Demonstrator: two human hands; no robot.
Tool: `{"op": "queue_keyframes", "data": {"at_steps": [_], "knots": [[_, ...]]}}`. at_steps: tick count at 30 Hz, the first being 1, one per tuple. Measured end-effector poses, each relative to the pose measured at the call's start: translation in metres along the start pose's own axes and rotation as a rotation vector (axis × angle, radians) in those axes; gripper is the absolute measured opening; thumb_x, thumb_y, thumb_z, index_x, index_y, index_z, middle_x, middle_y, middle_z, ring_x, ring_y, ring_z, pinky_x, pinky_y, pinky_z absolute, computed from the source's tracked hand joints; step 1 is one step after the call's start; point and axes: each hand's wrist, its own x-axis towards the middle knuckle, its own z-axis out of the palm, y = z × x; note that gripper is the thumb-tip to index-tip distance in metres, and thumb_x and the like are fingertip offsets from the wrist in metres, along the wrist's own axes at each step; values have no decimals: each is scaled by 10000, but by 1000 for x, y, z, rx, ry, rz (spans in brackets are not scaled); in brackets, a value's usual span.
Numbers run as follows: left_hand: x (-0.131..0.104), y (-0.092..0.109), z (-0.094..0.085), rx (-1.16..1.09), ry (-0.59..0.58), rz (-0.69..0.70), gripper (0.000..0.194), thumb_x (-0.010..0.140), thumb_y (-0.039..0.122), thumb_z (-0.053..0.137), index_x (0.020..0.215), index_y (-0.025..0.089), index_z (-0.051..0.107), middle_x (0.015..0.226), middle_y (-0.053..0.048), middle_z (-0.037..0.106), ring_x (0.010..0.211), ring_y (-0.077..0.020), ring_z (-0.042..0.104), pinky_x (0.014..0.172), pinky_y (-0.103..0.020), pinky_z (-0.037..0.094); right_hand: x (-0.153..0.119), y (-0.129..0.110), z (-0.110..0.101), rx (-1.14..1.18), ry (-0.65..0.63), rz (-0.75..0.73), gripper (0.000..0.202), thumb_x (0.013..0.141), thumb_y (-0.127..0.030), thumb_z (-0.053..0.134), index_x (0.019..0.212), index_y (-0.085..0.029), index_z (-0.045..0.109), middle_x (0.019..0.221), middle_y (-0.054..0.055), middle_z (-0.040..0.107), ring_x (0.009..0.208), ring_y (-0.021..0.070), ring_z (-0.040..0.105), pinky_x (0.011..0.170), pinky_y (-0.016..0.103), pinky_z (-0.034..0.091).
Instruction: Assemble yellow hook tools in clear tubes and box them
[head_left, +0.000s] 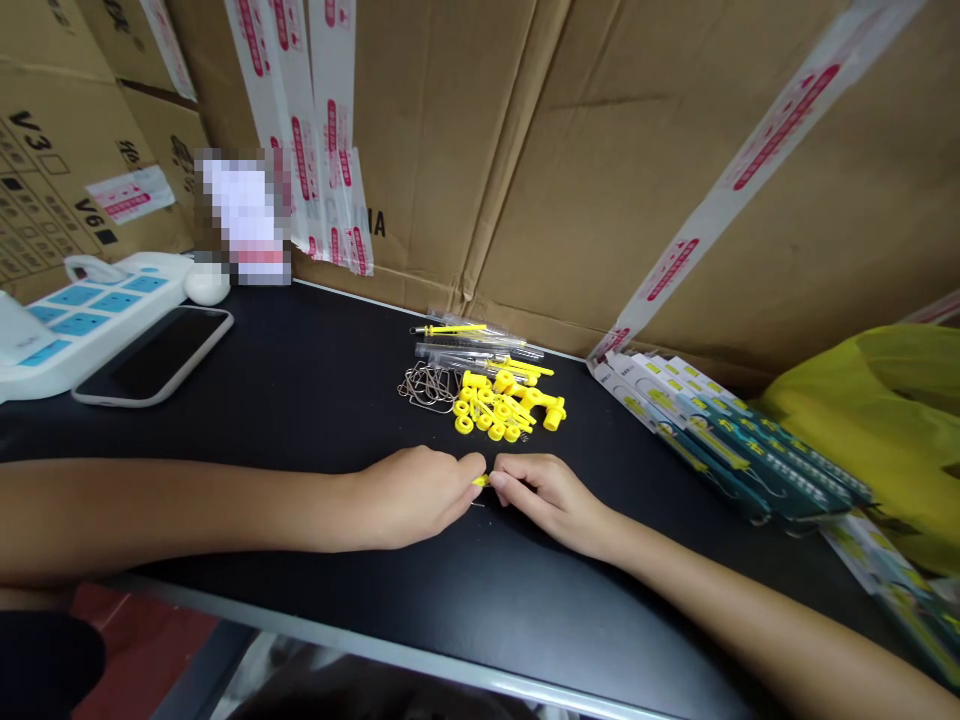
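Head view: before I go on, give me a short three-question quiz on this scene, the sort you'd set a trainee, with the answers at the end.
1. Multiple choice: which of these lies right beside the white power strip?
A) a pair of scissors
B) a phone
C) the bent metal wires

2. True or false: the yellow bag is on the same side of the picture as the power strip.

3. Fill in the blank: the small piece at the fingertips of the left hand and the right hand is ____ in colour.

Key: 1 B; 2 false; 3 yellow
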Motion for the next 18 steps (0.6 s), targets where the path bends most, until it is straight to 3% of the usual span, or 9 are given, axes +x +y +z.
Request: {"op": "queue_keyframes", "data": {"at_steps": [10,18], "knots": [[1,-2,-1,-54,16,-18,197,942,292,320,850,194,463,641,-8,599,585,-190,627,507,-256,382,-1,1,0,-64,0,-41,258,959,-300,341,734,-198,413,652,-28,435,587,104,413,591,231,327],[0,-3,-2,-104,23,-20,210,948,300,312,829,198,451,637,0,585,594,-187,619,520,-257,369,-1,-1,0,8,15,14,291,962,-333,356,721,-190,434,653,-28,438,594,98,420,589,224,341]]}}
